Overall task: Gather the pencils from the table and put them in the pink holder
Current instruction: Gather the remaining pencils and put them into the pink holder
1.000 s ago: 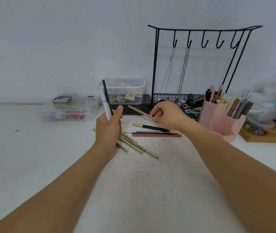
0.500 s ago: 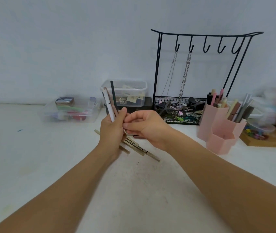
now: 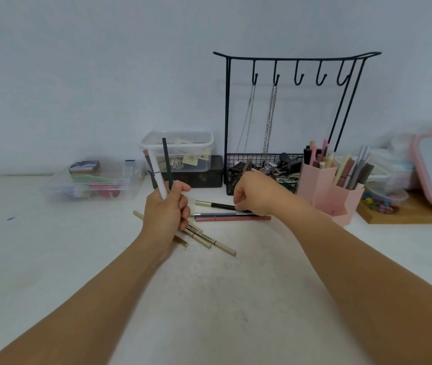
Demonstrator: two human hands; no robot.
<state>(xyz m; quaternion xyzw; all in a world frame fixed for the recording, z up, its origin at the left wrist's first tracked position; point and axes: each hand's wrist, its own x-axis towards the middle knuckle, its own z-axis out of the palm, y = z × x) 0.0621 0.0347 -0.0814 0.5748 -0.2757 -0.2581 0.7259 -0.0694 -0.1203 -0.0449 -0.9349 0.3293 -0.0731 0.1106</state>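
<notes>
The left hand (image 3: 166,212) is closed in a fist around a bunch of pencils (image 3: 158,172) that stick up out of it: a white one, a thin dark green one and a brownish one behind. The right hand (image 3: 255,196) is low over the table (image 3: 209,299), with its fingers curled down and pinching at the end of a black pencil (image 3: 216,205) that has a gold tip. I cannot tell for sure if the fingers have a tight hold on it. Just below that one lie a thin gray pencil (image 3: 215,214) and a pink pencil (image 3: 232,218), side by side, flat on the table. Some tan pencils (image 3: 209,239) lie in a small heap under and beside the left hand, pointing down toward the right. The pink holder (image 3: 328,196) stands to the right of the right hand, near it but not touching. It already has lots of pencils and brushes standing up in it. Behind the hands is a black wire rack (image 3: 288,101) with hooks, and two chains hang from it. A clear box (image 3: 180,151) sits behind the left hand, and another clear tray (image 3: 91,183) sits farther left.
</notes>
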